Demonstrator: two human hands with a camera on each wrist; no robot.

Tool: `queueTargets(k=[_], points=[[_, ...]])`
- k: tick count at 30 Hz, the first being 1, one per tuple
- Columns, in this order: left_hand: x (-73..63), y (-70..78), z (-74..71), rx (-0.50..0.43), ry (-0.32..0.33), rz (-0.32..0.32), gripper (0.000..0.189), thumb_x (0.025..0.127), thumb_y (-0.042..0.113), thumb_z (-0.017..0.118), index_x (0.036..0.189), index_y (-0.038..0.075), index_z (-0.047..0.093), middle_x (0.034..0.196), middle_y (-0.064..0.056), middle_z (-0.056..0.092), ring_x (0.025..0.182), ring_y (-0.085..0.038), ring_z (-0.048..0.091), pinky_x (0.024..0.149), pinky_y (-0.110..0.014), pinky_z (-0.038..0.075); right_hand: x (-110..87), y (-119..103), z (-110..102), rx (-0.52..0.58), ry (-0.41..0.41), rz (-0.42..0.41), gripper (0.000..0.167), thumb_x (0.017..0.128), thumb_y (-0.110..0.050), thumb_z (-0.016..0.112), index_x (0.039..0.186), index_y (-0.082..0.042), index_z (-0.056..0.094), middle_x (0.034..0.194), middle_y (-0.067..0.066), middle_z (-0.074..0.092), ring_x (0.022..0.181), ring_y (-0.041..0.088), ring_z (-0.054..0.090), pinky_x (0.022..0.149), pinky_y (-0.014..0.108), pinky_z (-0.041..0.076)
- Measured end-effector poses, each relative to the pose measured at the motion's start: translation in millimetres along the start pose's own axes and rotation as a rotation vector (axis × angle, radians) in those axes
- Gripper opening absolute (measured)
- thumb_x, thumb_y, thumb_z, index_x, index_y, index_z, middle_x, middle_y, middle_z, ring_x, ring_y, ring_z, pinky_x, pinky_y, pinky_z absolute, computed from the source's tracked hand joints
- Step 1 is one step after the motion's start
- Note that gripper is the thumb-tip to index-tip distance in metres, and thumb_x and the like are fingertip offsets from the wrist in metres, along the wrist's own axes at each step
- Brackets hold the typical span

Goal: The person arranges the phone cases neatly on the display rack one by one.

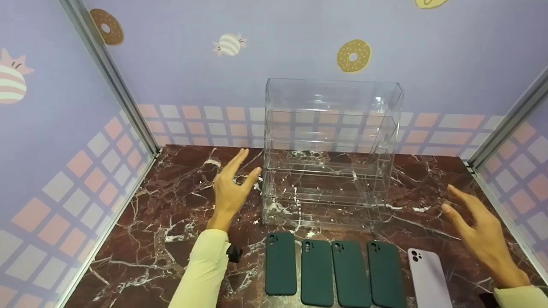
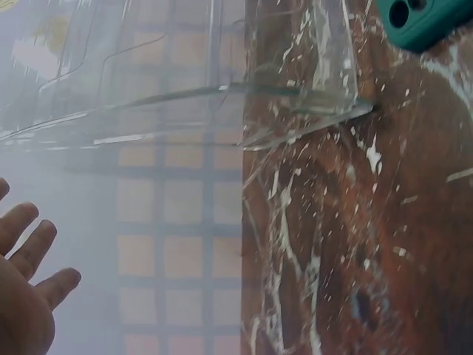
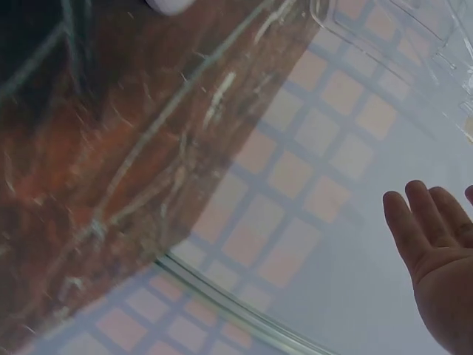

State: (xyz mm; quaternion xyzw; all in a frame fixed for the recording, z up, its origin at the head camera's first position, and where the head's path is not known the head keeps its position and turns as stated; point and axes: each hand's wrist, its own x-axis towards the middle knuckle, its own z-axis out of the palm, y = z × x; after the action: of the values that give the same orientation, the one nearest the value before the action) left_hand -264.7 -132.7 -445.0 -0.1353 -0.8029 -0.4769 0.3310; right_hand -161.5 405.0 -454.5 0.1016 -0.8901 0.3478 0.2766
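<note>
A clear plastic tiered display rack (image 1: 329,167) stands upright on the dark red marbled table. My left hand (image 1: 231,188) hovers just left of it, fingers extended and thumb apart, holding nothing. Off to the rack's right, my right hand (image 1: 481,231) is held up with fingers spread and nothing in it. In front of the rack lie several dark green phone cases (image 1: 281,264) in a row, camera cutouts at the far end. A pale lilac phone case (image 1: 430,278) lies at the right end of that row, nearest my right hand. The left wrist view shows the rack's clear side edge (image 2: 222,90) beyond my fingers.
Behind the table rises a lilac wall (image 1: 299,38) with doughnut and sweet prints and a checked band. Side panels with metal corner posts (image 1: 115,81) bound the table left and right. Marbled tabletop (image 1: 162,239) stretches left of the cases.
</note>
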Motion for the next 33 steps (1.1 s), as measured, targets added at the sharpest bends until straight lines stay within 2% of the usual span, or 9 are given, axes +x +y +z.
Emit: queueTargets(k=[2, 4, 7, 12, 17, 22, 25, 29, 33], points=[[-1.3, -0.3, 4.5, -0.016, 0.007, 0.001, 0.055, 0.095, 0.030, 0.081, 0.143, 0.007, 0.068, 0.148, -0.007, 0.062, 0.137, -0.029, 0.058, 0.118, -0.047, 0.040, -4.8, 2, 1, 0.011, -0.011, 0.035, 0.056, 0.102, -0.008, 0.072, 0.155, -0.020, 0.058, 0.141, -0.015, 0.062, 0.126, -0.014, 0.047, 0.104, 0.007, 0.030], [-2.1, -0.7, 8.8, -0.041, 0.013, 0.000, 0.053, 0.095, 0.027, 0.082, 0.142, 0.007, 0.069, 0.147, -0.009, 0.063, 0.136, -0.029, 0.059, 0.118, -0.044, 0.040, -8.9, 4, 2, 0.027, -0.025, 0.066, 0.054, 0.103, -0.009, 0.071, 0.155, -0.020, 0.058, 0.138, -0.021, 0.062, 0.120, -0.016, 0.051, 0.099, 0.004, 0.034], [-3.3, -0.3, 14.8, -0.076, 0.011, -0.011, 0.052, 0.094, 0.026, 0.083, 0.141, 0.007, 0.070, 0.145, -0.011, 0.064, 0.135, -0.029, 0.060, 0.117, -0.040, 0.042, -15.6, 8, 3, 0.066, -0.047, 0.122, 0.051, 0.105, -0.011, 0.069, 0.155, -0.017, 0.058, 0.137, -0.020, 0.064, 0.110, -0.015, 0.058, 0.091, 0.004, 0.042], [-4.6, -0.9, 23.8, -0.107, -0.009, -0.047, 0.054, 0.094, 0.027, 0.085, 0.142, 0.009, 0.069, 0.146, -0.007, 0.064, 0.136, -0.027, 0.059, 0.116, -0.039, 0.043, -26.5, 15, 5, 0.120, -0.067, 0.196, 0.046, 0.107, -0.012, 0.065, 0.153, -0.012, 0.058, 0.135, -0.019, 0.066, 0.110, -0.011, 0.062, 0.089, 0.007, 0.047], [-6.1, -1.7, 29.8, -0.173, -0.025, -0.111, 0.055, 0.093, 0.024, 0.085, 0.143, 0.007, 0.068, 0.146, -0.009, 0.065, 0.136, -0.026, 0.059, 0.110, -0.042, 0.049, -36.5, 22, 5, 0.151, -0.096, 0.217, 0.045, 0.108, -0.012, 0.065, 0.152, -0.008, 0.058, 0.133, -0.019, 0.068, 0.111, -0.010, 0.063, 0.089, 0.008, 0.048], [-6.9, -1.5, 34.6, -0.249, -0.034, -0.162, 0.057, 0.092, 0.020, 0.086, 0.143, 0.003, 0.067, 0.140, -0.018, 0.067, 0.132, -0.031, 0.063, 0.107, -0.050, 0.051, -48.7, 32, 4, 0.128, -0.126, 0.253, 0.048, 0.108, -0.016, 0.066, 0.154, -0.011, 0.056, 0.132, -0.023, 0.066, 0.109, -0.013, 0.061, 0.085, 0.008, 0.049], [-7.9, -1.7, 36.9, -0.277, -0.033, -0.183, 0.057, 0.092, 0.018, 0.087, 0.143, 0.003, 0.067, 0.134, -0.021, 0.069, 0.126, -0.036, 0.066, 0.105, -0.053, 0.052, -55.6, 38, 4, 0.128, -0.149, 0.285, 0.050, 0.108, -0.018, 0.066, 0.156, -0.012, 0.054, 0.133, -0.024, 0.065, 0.107, -0.010, 0.064, 0.082, 0.011, 0.053], [-8.5, -3.1, 39.7, -0.294, -0.025, -0.196, 0.053, 0.092, 0.015, 0.086, 0.140, 0.001, 0.068, 0.135, -0.017, 0.070, 0.121, -0.040, 0.068, 0.102, -0.054, 0.054, -62.3, 42, 3, 0.119, -0.182, 0.331, 0.052, 0.108, -0.023, 0.067, 0.156, -0.011, 0.053, 0.133, -0.027, 0.064, 0.104, -0.006, 0.066, 0.081, 0.012, 0.053], [-9.4, -4.1, 41.5, -0.293, -0.028, -0.210, 0.051, 0.091, 0.015, 0.087, 0.136, -0.001, 0.070, 0.134, -0.017, 0.070, 0.118, -0.037, 0.070, 0.100, -0.053, 0.056, -67.5, 42, 3, 0.097, -0.235, 0.399, 0.055, 0.107, -0.031, 0.068, 0.156, -0.009, 0.054, 0.129, -0.029, 0.063, 0.102, -0.011, 0.063, 0.080, 0.010, 0.051]])
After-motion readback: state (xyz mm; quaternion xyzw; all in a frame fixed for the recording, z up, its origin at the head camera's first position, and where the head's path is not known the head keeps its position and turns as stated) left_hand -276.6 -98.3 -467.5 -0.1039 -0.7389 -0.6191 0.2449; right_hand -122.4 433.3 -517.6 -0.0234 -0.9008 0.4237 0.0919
